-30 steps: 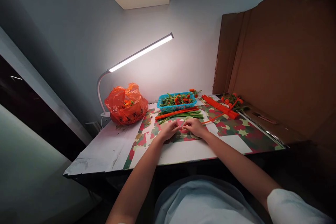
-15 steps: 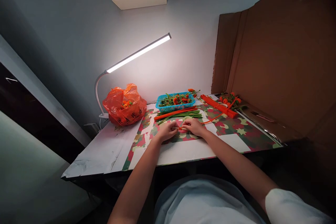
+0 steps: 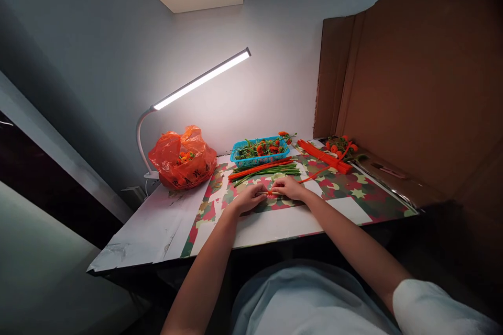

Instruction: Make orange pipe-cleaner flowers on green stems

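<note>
A pale, short-sleeved top (image 3: 302, 303)

It is whitish with grey-blue shading, softly folded across the front. The right sleeve (image 3: 428, 301) is wide and pale, stopping near the elbow. Both forearms (image 3: 349, 235), left hand (image 3: 248, 200) and right hand (image 3: 290, 189) are bare

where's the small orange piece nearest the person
In the head view, the small orange piece is below and slightly right of centre, between the left hand and the right hand, nearer than the green stems.

Left hand (image 3: 250, 198): one
Right hand (image 3: 288, 188): one
Lamp (image 3: 202, 80): one
Orange bag (image 3: 176, 172): one
Blue basket (image 3: 259, 161): one
Red stick bundles (image 3: 323, 155): two
Green stems (image 3: 288, 169): several, overlapping, exact count unreadable
Worktop (image 3: 157, 235): one
</note>
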The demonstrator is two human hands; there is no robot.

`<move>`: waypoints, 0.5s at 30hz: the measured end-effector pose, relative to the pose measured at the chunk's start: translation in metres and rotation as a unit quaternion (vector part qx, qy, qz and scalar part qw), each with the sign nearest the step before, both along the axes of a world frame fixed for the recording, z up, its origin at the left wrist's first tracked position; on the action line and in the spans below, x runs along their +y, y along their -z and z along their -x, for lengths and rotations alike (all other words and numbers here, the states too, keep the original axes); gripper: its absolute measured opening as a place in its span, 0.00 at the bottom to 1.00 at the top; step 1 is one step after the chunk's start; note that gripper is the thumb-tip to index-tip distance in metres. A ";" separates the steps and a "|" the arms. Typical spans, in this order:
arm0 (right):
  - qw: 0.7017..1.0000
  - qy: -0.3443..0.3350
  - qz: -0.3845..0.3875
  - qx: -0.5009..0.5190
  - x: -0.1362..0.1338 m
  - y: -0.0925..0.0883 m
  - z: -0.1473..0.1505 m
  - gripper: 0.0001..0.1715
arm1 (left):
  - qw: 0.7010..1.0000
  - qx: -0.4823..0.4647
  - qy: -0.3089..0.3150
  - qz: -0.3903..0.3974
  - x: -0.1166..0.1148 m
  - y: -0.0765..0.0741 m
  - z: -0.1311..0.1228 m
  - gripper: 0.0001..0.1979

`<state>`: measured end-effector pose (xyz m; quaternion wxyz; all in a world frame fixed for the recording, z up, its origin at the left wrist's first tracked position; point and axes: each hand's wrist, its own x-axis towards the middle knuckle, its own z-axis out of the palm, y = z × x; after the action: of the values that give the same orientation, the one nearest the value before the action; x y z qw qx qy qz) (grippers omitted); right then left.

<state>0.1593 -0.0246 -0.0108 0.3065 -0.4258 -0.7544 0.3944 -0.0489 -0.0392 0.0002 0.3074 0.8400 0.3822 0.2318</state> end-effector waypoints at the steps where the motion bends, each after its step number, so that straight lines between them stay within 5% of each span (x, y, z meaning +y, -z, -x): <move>1: 1.000 -0.001 0.003 0.005 0.001 0.001 0.000 0.14 | 1.000 0.002 0.002 0.005 -0.001 0.000 0.000 0.08; 5: 1.000 -0.001 -0.016 0.001 0.001 0.003 0.001 0.10 | 1.000 0.004 0.003 0.023 -0.002 -0.002 -0.001 0.10; 15: 0.966 0.056 -0.246 -0.057 -0.009 -0.005 0.004 0.06 | 0.998 -0.042 0.007 0.044 0.001 -0.004 -0.003 0.14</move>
<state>0.1554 -0.0334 -0.0062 0.3797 -0.4009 -0.8195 0.1536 -0.0460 -0.0386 0.0045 0.3613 0.8182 0.3724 0.2479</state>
